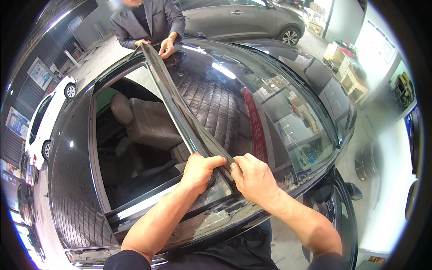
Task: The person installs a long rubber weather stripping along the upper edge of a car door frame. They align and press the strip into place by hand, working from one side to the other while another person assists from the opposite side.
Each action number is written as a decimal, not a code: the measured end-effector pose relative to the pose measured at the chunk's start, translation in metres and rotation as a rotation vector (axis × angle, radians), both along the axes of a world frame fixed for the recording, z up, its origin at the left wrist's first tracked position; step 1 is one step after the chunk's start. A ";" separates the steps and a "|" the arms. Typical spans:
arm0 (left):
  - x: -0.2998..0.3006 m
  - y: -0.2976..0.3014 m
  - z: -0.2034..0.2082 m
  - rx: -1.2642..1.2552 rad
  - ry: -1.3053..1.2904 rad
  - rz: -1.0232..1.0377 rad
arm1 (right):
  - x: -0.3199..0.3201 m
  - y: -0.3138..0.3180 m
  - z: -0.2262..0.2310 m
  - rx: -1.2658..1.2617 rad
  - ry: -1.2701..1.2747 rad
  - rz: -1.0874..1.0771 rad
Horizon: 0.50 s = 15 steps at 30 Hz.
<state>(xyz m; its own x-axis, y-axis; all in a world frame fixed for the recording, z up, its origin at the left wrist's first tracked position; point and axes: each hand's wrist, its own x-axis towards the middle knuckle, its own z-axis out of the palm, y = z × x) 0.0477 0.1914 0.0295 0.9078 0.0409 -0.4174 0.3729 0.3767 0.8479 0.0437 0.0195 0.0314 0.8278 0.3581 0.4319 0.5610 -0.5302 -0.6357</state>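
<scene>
A long dark strip, which looks like a sunroof wind deflector of folded mesh on a bar, runs across the front of the open sunroof of a black car. My left hand is closed around its near end, thumb pointing right along it. Just to the right, my right hand pinches the same end, its fingertips partly hidden. At the far end, another person in a grey jacket has both hands at the strip. Through the opening a grey seat shows.
The glossy roof panel lies right of the strip, with the windshield beyond. An open car door stands at lower right. A grey car is parked behind, a white car at left. Cluttered shelving lines the right.
</scene>
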 end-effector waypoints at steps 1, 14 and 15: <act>-0.001 0.000 0.003 0.033 0.006 0.000 | 0.000 0.000 0.001 -0.020 -0.004 0.001; -0.001 -0.001 -0.005 0.031 0.044 0.051 | -0.002 0.000 0.005 -0.152 -0.037 0.050; -0.001 0.000 -0.005 0.022 0.048 0.043 | -0.002 -0.001 0.005 -0.159 -0.006 0.064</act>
<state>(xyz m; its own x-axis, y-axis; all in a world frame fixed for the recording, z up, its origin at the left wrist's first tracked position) 0.0472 0.1912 0.0247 0.8839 0.0895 -0.4591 0.3972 0.3747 0.8378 0.0418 0.0184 0.0367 0.7985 0.4745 0.3705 0.6007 -0.5867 -0.5431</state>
